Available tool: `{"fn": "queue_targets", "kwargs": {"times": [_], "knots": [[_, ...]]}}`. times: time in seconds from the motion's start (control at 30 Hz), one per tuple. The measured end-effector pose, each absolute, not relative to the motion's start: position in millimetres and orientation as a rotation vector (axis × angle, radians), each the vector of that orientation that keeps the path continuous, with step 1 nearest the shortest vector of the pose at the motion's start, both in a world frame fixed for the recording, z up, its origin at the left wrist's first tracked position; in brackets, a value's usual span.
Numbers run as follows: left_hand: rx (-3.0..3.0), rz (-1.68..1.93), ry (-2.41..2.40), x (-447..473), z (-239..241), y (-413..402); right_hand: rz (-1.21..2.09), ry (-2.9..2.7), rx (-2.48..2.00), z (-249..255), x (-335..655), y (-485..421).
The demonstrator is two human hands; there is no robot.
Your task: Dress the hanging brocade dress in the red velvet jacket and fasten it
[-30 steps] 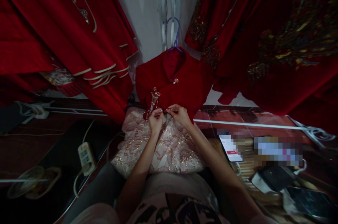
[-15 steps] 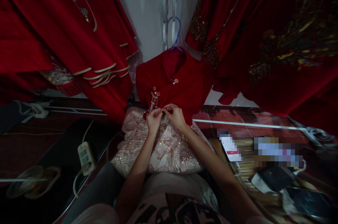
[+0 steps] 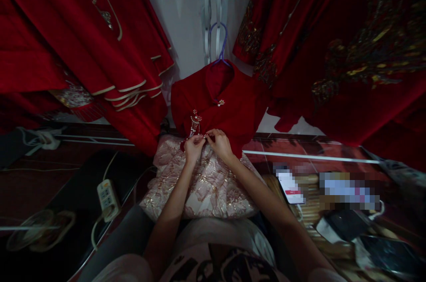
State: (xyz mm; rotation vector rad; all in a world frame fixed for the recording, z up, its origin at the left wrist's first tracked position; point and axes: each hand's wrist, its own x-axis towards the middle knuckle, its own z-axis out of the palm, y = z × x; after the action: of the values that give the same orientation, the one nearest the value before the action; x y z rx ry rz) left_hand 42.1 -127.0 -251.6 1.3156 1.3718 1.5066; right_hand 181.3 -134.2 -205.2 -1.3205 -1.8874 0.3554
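Nearest, a pink-and-gold brocade cushion (image 3: 213,189) is laid crosswise. Over its far edge, the left hand (image 3: 193,150) and right hand (image 3: 220,144) are held close together, the fingers of both pinched at a small beaded piece (image 3: 205,136); whether it is attached to anything cannot be told. If either pinch were loosened, beads could be dropped into the cushion's folds and, in such dim light, easily lost. Just beyond the cushion, toward its left side, a tassel brooch (image 3: 195,119) is hung close to the left fingers; its strands could be snagged by a sideways movement. Behind the cushion, the red mandarin-collar jacket (image 3: 233,113) is carried on a purple hanger (image 3: 223,49); by too hard a tug, its fabric could be puckered or the hanger unseated.
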Motion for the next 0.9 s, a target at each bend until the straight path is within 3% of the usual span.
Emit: {"fn": "queue_targets", "kwargs": {"times": [0.9], "knots": [[1.789, 1.474, 1.574, 44.3, -237.9, -150.5, 0.727, -1.766, -1.211, -222.6, 203.1, -148.2]]}}
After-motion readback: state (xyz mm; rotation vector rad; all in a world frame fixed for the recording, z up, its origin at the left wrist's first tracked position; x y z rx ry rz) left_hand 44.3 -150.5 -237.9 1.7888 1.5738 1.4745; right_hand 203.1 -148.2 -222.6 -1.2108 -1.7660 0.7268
